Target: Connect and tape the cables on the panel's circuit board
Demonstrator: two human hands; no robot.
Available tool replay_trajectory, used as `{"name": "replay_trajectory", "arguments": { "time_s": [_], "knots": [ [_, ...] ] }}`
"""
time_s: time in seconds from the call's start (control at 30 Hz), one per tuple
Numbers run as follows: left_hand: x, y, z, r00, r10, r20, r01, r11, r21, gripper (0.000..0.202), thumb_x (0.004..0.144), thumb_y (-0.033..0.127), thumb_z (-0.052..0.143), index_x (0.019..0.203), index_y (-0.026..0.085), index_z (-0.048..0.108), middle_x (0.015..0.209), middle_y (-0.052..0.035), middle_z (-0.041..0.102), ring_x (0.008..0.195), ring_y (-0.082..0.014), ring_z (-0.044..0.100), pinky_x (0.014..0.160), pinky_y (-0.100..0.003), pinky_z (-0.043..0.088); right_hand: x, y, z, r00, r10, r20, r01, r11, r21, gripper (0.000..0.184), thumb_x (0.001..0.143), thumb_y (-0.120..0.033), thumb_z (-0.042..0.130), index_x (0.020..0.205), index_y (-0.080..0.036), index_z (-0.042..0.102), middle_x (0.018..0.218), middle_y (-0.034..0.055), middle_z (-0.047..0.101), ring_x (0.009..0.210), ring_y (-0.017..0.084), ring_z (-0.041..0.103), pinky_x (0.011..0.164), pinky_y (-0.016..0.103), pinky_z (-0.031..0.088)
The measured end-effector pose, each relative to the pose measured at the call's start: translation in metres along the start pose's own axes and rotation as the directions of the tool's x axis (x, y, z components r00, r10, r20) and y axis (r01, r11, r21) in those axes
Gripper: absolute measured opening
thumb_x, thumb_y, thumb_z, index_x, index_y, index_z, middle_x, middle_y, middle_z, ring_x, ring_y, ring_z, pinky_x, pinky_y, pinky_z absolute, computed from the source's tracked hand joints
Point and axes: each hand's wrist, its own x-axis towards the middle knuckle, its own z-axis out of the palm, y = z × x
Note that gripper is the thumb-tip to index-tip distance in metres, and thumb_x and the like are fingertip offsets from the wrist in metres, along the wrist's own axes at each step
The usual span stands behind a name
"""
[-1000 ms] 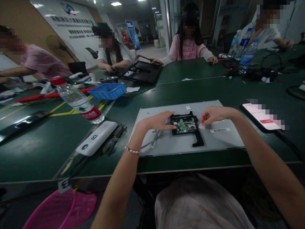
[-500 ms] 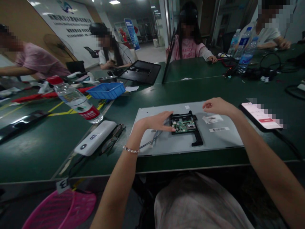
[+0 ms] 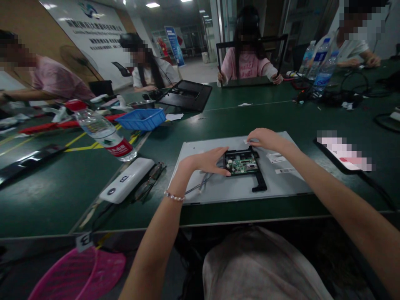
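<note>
A pale grey flat panel [image 3: 215,189] lies on the green table in front of me, with a black bracket [image 3: 259,183] on it. A green circuit board [image 3: 243,165] sits inside the bracket. My left hand [image 3: 211,161] spans the bracket's left side, finger at its upper corner and thumb at the lower one. My right hand [image 3: 264,138] is closed, fingertips bent together at the bracket's upper right corner, beside a small white sticker; what they hold, if anything, is hidden. Thin grey cables [image 3: 203,181] run out below my left hand.
Left of the panel are glasses [image 3: 150,181], a white power bank [image 3: 127,180], a water bottle [image 3: 104,133] and a blue tray [image 3: 142,120]. A phone [image 3: 343,154] with a cable lies at right. Across the table, a person holds a black frame [image 3: 221,62]; other people sit nearby.
My right hand has moved left, from above the white labels to the bracket's upper right corner. My left hand stays put. The person opposite has turned the black frame to face me.
</note>
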Motion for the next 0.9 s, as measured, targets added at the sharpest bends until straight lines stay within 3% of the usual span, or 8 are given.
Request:
{"name": "replay_trajectory", "arguments": {
  "time_s": [0.2, 0.37, 0.63, 0.9],
  "knots": [
    [0.001, 0.001, 0.000, 1.000, -0.022, 0.021, 0.022, 1.000, -0.004, 0.108, 0.072, 0.074, 0.053, 0.149, 0.011, 0.009, 0.154, -0.0209, 0.016, 0.140, -0.0345, 0.023, 0.113, -0.041, 0.022, 0.003, -0.008, 0.005, 0.998, 0.053, -0.024, -0.055, 0.994, -0.095, 0.028, 0.092, -0.021, 0.046, 0.100, -0.015, 0.072, 0.106, 0.0114, 0.070, 0.100, 0.024, 0.061, 0.082, 0.033, 0.043],
    [0.001, 0.001, 0.001, 1.000, -0.019, 0.011, 0.019, 1.000, -0.003, 0.109, 0.073, 0.074, 0.053, 0.149, 0.012, 0.007, 0.154, -0.0211, 0.017, 0.140, -0.0340, 0.024, 0.113, -0.040, 0.022, 0.005, -0.020, -0.001, 0.982, 0.151, -0.113, -0.151, 0.988, 0.005, 0.028, 0.092, -0.025, 0.047, 0.104, -0.018, 0.071, 0.108, 0.0080, 0.070, 0.098, 0.022, 0.063, 0.083, 0.032, 0.043],
    [0.001, 0.000, 0.001, 1.000, 0.021, -0.012, -0.021, 1.000, -0.017, 0.105, 0.074, 0.069, 0.056, 0.149, 0.018, 0.004, 0.154, -0.0172, 0.020, 0.139, -0.0327, 0.025, 0.113, -0.041, 0.021, 0.021, -0.068, 0.004, 0.990, 0.129, -0.056, -0.127, 0.991, 0.033, 0.023, 0.090, -0.023, 0.051, 0.096, -0.019, 0.073, 0.100, 0.0089, 0.072, 0.092, 0.023, 0.064, 0.076, 0.030, 0.043],
    [0.002, 0.004, -0.001, 1.000, 0.005, 0.006, -0.005, 0.999, -0.035, 0.102, 0.074, 0.067, 0.058, 0.148, 0.015, 0.011, 0.154, -0.0170, 0.021, 0.139, -0.0319, 0.027, 0.112, -0.039, 0.023, 0.020, -0.066, 0.011, 0.993, 0.110, -0.044, -0.103, 0.986, 0.132, 0.022, 0.088, -0.020, 0.053, 0.098, -0.018, 0.073, 0.101, 0.0077, 0.072, 0.094, 0.021, 0.063, 0.080, 0.028, 0.042]
  ]
}}
